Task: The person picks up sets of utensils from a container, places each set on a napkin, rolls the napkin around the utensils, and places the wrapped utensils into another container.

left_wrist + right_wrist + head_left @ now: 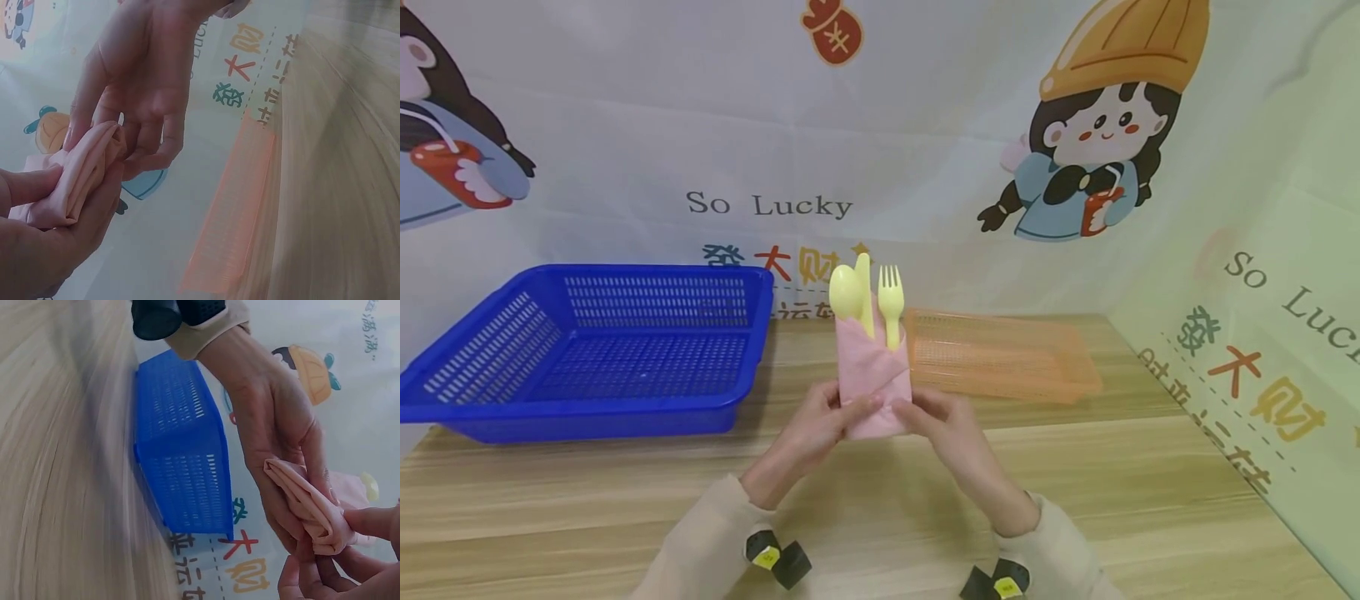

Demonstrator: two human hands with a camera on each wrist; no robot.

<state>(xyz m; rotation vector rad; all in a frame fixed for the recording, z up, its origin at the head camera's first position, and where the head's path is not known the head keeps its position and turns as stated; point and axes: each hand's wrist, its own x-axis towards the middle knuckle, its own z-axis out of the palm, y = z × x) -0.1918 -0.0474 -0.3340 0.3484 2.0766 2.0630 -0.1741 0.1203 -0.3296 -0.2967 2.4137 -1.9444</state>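
Observation:
A folded pink napkin [874, 375] is held upright in front of me, above the table. Out of its top stick a pale yellow spoon [847, 292], a knife [866, 287] and a fork [891, 302]; their lower ends are hidden in the folds. My left hand [817, 425] pinches the napkin's lower left edge, thumb in front and fingers behind. On the lower right edge, my right hand [951, 433] grips it the same way. Both wrist views show the layered bottom of the napkin [78, 175] between the two hands.
A blue plastic basket [752, 367] stands at the left on the wooden table [880, 533]. Behind the hands to the right lies a shallow orange basket [1000, 387]. A printed white cloth [917, 167] hangs along the back and right side.

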